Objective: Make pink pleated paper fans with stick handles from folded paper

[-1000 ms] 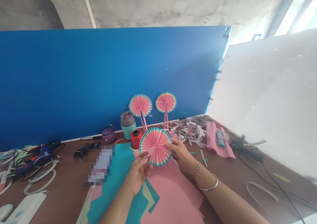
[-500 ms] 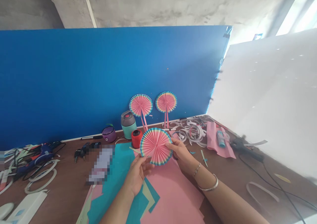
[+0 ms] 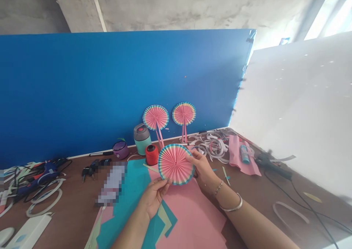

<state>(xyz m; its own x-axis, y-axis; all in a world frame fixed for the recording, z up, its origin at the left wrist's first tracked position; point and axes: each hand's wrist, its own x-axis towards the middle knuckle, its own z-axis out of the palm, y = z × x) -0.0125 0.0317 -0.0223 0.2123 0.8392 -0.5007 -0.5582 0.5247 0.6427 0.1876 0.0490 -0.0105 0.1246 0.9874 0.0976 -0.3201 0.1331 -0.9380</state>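
Note:
Both hands hold up a round pleated paper fan [image 3: 175, 164], pink with a blue and yellow rim, above sheets of pink paper [image 3: 192, 216] and teal paper [image 3: 129, 197]. My left hand [image 3: 152, 199] pinches the fan's lower edge. My right hand [image 3: 202, 168], with bracelets on the wrist, grips its right edge. Two finished fans [image 3: 156, 117] with pink stick handles lean on the blue board [image 3: 110, 84] behind.
A red thread spool [image 3: 151, 154], a teal bottle [image 3: 142, 138] and a purple pot [image 3: 120, 149] stand at the back. Glue guns lie at left [image 3: 38, 174] and right [image 3: 271, 163]. White paper strips [image 3: 213, 146] and a glue stick [image 3: 244, 154] lie right.
The fan has shifted slightly right and lower. My left hand has slid down from the fan's left side to pinch its bottom edge.

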